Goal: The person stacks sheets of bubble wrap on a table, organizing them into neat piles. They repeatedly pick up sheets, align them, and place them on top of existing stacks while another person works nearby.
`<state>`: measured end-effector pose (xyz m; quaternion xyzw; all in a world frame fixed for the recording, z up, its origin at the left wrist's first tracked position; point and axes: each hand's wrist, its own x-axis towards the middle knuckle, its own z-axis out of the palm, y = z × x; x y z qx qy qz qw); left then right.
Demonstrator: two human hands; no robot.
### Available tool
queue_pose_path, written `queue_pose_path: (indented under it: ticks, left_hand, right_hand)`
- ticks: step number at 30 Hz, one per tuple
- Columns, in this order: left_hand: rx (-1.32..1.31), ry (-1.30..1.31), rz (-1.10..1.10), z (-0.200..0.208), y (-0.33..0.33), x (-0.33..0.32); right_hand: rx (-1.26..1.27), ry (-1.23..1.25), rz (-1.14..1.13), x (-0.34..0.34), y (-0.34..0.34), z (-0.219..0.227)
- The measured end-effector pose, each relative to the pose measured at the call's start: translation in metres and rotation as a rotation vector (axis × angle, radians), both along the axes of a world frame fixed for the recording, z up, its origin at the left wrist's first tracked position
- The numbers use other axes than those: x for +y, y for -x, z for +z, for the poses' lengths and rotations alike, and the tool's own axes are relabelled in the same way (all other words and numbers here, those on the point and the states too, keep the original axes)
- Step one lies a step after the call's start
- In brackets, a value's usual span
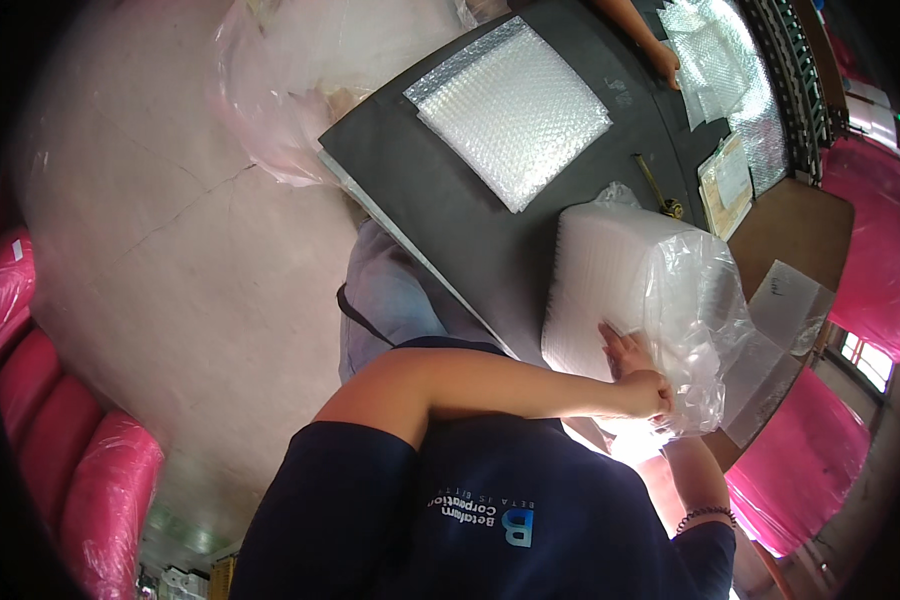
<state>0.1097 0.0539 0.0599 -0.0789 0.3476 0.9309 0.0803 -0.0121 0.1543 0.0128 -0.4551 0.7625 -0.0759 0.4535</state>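
Note:
A thick bundle of white, layered sheets [595, 265] stands on the dark table, partly covered by a clear plastic bag [695, 300]. My left hand [648, 394] reaches across from the left, its fingers closed on the loose film of the bag at the near side. Just beyond it, my right hand [625, 350] rests against the bundle with its fingers spread; the crossing left hand hides part of that wrist. Whether the sheets are foam or bubble wrap I cannot tell.
Flat bubble wrap sheets [515, 110] lie on the dark table [450, 215]. Another person's hand [665, 62] touches more bubble wrap [715, 60]. A tape measure [672, 208] and a clipboard-like pad [726, 185] lie behind the bundle. Pink wrapped rolls [105, 500] stand left.

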Motion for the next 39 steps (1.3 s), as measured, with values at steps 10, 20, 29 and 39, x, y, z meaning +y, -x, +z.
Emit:
queue_pose_path:
  ticks: [10, 20, 29, 39]
  left_hand:
    - [-0.102, 0.283, -0.127, -0.019, -0.035, -0.011]
    - [0.444, 1.005, 0.621, 0.024, -0.040, -0.054]
    - [0.127, 0.953, -0.214, 0.004, 0.060, 0.008]
    - [0.261, 1.859, -0.028, -0.064, 0.030, 0.012]
  right_hand:
    - [0.625, 0.144, 0.464, -0.003, -0.011, -0.012]
    - [0.376, 0.179, 0.025, 0.008, 0.013, 0.040]
    - [0.585, 0.100, -0.001, 0.038, 0.078, 0.019]
    - [0.716, 0.323, -0.312, 0.050, 0.140, 0.000]
